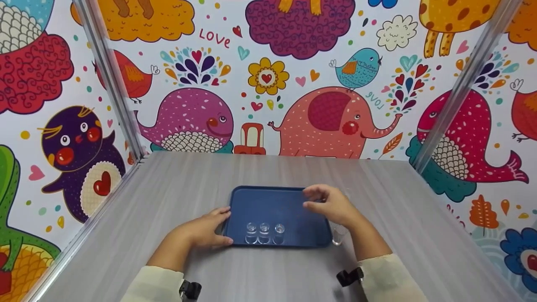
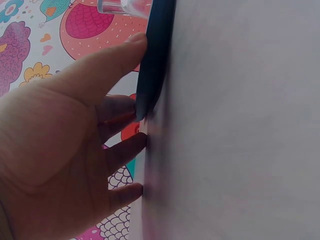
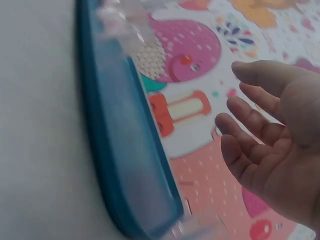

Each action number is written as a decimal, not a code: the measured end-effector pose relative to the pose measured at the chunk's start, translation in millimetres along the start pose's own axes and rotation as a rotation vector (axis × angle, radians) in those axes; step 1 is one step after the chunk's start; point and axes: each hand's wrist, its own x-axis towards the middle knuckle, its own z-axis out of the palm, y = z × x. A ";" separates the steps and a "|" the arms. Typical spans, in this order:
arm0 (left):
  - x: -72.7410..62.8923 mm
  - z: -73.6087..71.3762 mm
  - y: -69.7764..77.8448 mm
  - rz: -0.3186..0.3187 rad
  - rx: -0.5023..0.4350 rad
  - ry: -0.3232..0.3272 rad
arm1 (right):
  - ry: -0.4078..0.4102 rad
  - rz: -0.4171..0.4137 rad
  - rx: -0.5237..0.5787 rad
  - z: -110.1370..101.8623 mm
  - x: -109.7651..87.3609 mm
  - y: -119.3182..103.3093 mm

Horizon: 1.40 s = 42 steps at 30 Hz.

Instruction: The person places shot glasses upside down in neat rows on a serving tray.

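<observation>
A dark blue rectangular tray [image 1: 268,205] lies on the table. Three small clear glasses [image 1: 278,238] stand in a row along its near side, the rightmost slightly apart from the other two. At the tray's left edge, my left hand [image 1: 205,230] touches the rim, with its thumb by the near corner and its fingers spread further back. My right hand [image 1: 331,205] hovers above the tray's right end, its fingers loosely bent and nothing held. Under the right wrist, just outside the tray, another clear glass [image 1: 337,240] is partly hidden by the forearm.
The grey wood-grain table [image 1: 184,176] extends around the tray. Walls with cartoon animals enclose it at the back and both sides, with metal posts [image 1: 113,79] at the corners. Each sleeve has a black wrist mount [image 1: 350,277] at its cuff.
</observation>
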 end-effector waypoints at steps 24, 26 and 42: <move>2.6 0.4 -0.1 -0.002 -0.002 -0.008 | 0.336 0.209 0.126 -57.1 -3.2 44.1; 2.8 0.8 -0.5 0.000 -0.002 -0.008 | 0.344 0.225 0.131 -60.2 -3.3 46.8; 1.6 1.7 -0.5 -0.021 0.002 -0.001 | 0.312 0.399 0.182 -68.5 -0.3 82.9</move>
